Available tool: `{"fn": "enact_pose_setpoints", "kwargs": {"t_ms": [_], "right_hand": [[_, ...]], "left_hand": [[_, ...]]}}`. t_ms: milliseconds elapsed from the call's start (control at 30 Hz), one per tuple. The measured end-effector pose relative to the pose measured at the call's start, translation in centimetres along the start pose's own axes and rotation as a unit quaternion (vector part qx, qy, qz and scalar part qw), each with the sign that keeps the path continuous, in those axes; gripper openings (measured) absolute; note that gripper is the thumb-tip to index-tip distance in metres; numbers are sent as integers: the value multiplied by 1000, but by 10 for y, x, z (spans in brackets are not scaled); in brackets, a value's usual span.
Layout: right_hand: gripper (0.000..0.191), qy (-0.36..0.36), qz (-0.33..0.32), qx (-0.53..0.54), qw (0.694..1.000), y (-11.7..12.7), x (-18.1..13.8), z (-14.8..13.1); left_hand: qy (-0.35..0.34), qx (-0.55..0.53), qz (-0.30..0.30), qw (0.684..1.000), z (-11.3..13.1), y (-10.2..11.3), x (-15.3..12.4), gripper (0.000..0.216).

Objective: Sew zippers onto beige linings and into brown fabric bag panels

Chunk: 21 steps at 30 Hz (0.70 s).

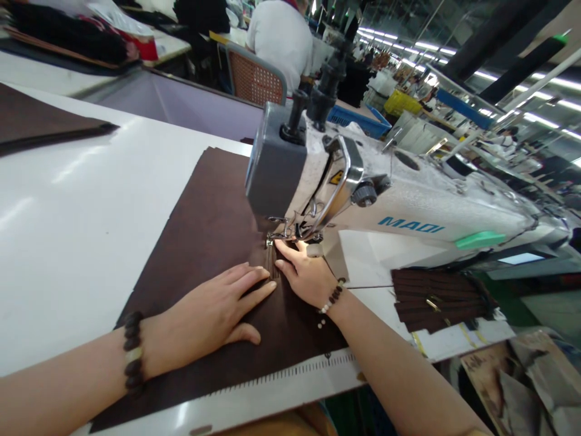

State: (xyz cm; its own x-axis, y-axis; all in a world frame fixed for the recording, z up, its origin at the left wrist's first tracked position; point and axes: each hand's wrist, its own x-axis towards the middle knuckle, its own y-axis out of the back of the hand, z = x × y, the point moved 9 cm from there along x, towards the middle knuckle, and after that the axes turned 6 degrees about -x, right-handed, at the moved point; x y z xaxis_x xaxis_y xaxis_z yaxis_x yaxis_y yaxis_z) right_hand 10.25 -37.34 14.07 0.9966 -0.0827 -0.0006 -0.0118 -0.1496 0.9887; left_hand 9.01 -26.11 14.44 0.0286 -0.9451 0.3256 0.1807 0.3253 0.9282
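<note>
A large dark brown piece of fabric (pixel 204 224) lies across the white table, partly beneath the sewing machine (pixel 390 206). Flat on the cloth, with its fingers stretched toward the presser foot (pixel 270 240), rests my left hand (pixel 204 315). On the other side of the foot, my right hand (pixel 311 275) presses the fabric down with fingers apart, the index fingertip close beside the foot. A narrow ridged strip (pixel 273 265) runs between the two hands up to the foot; its kind is unclear. The needle point is hidden.
A bundle of brown strips (pixel 438 300) lies right of the machine. More brown fabric (pixel 40 118) sits at the far left. A printed ruler scale (pixel 281 372) follows the front table edge. A person in white (pixel 281 42) sits beyond, near a blue crate (pixel 358 121).
</note>
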Motion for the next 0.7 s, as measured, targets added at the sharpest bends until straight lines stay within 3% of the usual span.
{"fn": "enact_pose_setpoints", "kwargs": {"t_ms": [367, 700], "right_hand": [[38, 4, 14, 2, 1000, 3, -1, -1], [38, 5, 17, -10, 1000, 5, 0, -1]], "left_hand": [[-6, 7, -2, 1000, 3, -3, -3, 52], [28, 25, -42, 998, 3, -5, -2, 66]]}}
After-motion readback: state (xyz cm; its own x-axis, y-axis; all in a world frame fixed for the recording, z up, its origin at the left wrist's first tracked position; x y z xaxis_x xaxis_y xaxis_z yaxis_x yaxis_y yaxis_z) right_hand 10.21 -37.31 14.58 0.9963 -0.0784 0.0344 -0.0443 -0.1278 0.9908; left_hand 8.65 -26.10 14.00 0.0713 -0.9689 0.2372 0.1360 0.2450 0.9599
